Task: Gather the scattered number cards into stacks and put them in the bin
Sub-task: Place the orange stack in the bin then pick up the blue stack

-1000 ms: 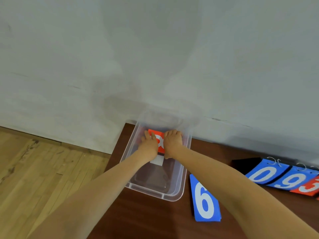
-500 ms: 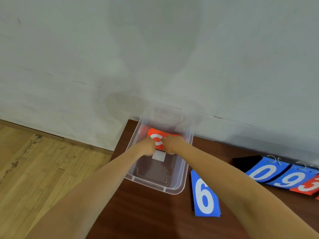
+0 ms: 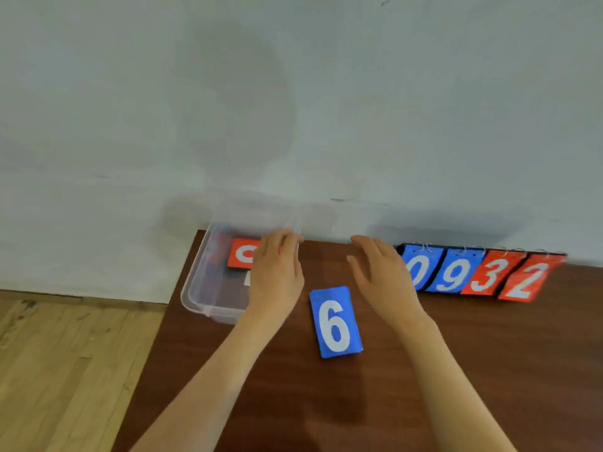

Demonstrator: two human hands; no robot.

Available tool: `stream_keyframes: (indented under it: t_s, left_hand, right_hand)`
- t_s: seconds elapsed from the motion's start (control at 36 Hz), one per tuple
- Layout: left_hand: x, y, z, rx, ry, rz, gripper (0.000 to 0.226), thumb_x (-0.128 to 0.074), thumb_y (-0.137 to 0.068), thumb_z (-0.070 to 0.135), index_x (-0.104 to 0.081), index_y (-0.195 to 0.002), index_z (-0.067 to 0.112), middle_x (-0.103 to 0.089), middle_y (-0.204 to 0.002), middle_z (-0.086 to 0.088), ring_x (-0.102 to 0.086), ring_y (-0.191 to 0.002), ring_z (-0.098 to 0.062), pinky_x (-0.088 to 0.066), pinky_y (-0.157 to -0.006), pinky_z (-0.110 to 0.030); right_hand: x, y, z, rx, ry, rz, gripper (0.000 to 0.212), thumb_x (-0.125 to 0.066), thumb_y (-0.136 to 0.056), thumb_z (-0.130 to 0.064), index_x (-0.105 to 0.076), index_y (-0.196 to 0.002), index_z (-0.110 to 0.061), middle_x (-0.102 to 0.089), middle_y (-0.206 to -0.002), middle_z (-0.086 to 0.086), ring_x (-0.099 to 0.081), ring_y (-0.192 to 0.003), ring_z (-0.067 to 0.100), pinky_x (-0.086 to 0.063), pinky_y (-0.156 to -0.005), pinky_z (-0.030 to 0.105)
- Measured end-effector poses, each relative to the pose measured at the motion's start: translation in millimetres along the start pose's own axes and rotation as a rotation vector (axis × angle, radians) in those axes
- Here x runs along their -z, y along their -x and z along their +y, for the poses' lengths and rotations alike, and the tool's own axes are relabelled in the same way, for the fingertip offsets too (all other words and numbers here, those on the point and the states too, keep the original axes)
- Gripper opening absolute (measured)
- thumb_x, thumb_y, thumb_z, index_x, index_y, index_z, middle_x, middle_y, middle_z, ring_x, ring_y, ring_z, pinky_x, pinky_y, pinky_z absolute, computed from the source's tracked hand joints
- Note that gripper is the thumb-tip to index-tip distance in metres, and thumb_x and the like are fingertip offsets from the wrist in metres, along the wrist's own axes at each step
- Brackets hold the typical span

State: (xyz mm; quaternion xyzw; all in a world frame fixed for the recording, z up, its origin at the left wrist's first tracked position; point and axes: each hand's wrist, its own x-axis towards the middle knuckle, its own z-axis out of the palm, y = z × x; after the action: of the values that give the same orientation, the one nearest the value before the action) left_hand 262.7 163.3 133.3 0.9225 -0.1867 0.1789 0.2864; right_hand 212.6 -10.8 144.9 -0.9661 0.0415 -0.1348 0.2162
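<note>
Hands both empty: we see fingers straight, loosely spread, pinching nothing. Left hand is over the right rim of the clear bin at far-left corner of the table. In the bin, red card lies flat at the bin's 12 o'clock end, digit partly hidden by the left hand. Palm down, right hand is at 3 o'clock of the left hand, covering part of the blue 0 on the flip scoreboard; we cannot tell if it touches the table. Blue 6 card lies flat on the table, outside the bin, at 6 o'clock of the gap between the hands, touching neither. The scoreboard reads 0 9 3 2, at 2 o'clock of the 6 card
</note>
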Motion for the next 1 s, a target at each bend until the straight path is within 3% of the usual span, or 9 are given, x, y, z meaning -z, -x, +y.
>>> stream_keyframes:
  t_s: [0.14, 0.22, 0.31, 0.42, 0.56, 0.69, 0.89, 1.0]
  left_hand:
    - [-42, 41, 40, -0.164, -0.017, -0.198, 0.044, -0.072, -0.063, -0.002, -0.064, -0.105, 0.012, -0.061, -0.104, -0.005, -0.062, -0.094, -0.026, -0.047, -0.079, -0.033]
    - [-70, 65, 46, -0.173, -0.106, -0.434, 0.051, -0.063, -0.077, 0.005, -0.053, -0.126, 0.014, -0.049, -0.127, -0.005, -0.05, -0.118, -0.026, -0.039, -0.092, -0.034]
    - [-96, 86, 38, -0.055, -0.227, -0.627, 0.054, -0.052, -0.091, 0.018, -0.032, -0.141, 0.018, -0.029, -0.145, -0.004, -0.028, -0.134, -0.023, -0.026, -0.105, -0.031]
    - [-110, 104, 31, 0.139, -0.278, -0.741, 0.054, -0.043, -0.097, 0.032, -0.024, -0.144, 0.015, -0.02, -0.149, -0.01, -0.023, -0.137, -0.026, -0.029, -0.108, -0.035]
    - [-123, 105, 23, 0.484, 0.049, -0.695, 0.052, -0.056, -0.091, 0.019, -0.033, -0.137, 0.011, -0.021, -0.146, -0.011, -0.026, -0.134, -0.027, -0.032, -0.107, -0.033]
    - [-134, 92, 21, 0.959, 0.422, -0.572, 0.062, -0.066, -0.081, 0.004, -0.034, -0.134, 0.012, -0.03, -0.138, -0.008, -0.039, -0.127, -0.024, -0.045, -0.093, -0.031]
    - [-141, 70, 22, 1.228, 0.59, -0.549, 0.068, -0.057, -0.085, -0.004, -0.02, -0.142, 0.005, -0.042, -0.137, -0.014, -0.045, -0.124, -0.029, -0.042, -0.08, -0.03]
    - [-145, 63, 17, 1.235, 0.565, -0.665, 0.051, -0.058, -0.084, -0.005, -0.038, -0.13, -0.001, -0.052, -0.122, -0.013, -0.051, -0.113, -0.029, -0.046, -0.084, -0.035]
  right_hand:
    - [6, 47, 50, -0.065, 0.032, 0.102, 0.031, -0.06, -0.089, -0.012, -0.06, -0.12, -0.009, -0.062, -0.117, 0.008, -0.057, -0.108, 0.027, -0.047, -0.091, 0.039]
    - [-3, 70, 72, -0.11, 0.077, 0.051, 0.03, -0.06, -0.088, -0.012, -0.06, -0.118, -0.009, -0.06, -0.117, 0.008, -0.057, -0.106, 0.028, -0.047, -0.088, 0.038]
    - [-20, 85, 89, -0.181, 0.139, -0.118, 0.034, -0.055, -0.091, -0.017, -0.056, -0.124, -0.012, -0.053, -0.126, 0.008, -0.05, -0.117, 0.028, -0.042, -0.095, 0.038]
    - [-53, 94, 102, -0.287, 0.162, -0.431, 0.041, -0.043, -0.098, -0.032, -0.043, -0.136, -0.016, -0.037, -0.142, 0.006, -0.032, -0.133, 0.024, -0.033, -0.106, 0.036]
    - [-83, 88, 96, -0.477, 0.032, -0.514, 0.051, -0.037, -0.098, -0.044, -0.038, -0.137, -0.012, -0.04, -0.139, 0.009, -0.039, -0.127, 0.027, -0.04, -0.1, 0.038]
    - [-105, 80, 88, -0.482, 0.05, -0.571, 0.066, -0.053, -0.092, -0.044, -0.027, -0.142, -0.009, -0.032, -0.143, 0.008, -0.033, -0.13, 0.025, -0.043, -0.098, 0.036]
    - [-117, 60, 81, -0.658, 0.01, -0.641, 0.066, -0.061, -0.09, -0.025, -0.023, -0.14, -0.004, -0.033, -0.142, 0.012, -0.035, -0.132, 0.029, -0.04, -0.1, 0.037]
    - [-121, 50, 77, -0.741, -0.02, -0.651, 0.062, -0.056, -0.092, -0.012, -0.02, -0.141, -0.003, -0.033, -0.143, 0.015, -0.037, -0.131, 0.031, -0.039, -0.101, 0.036]
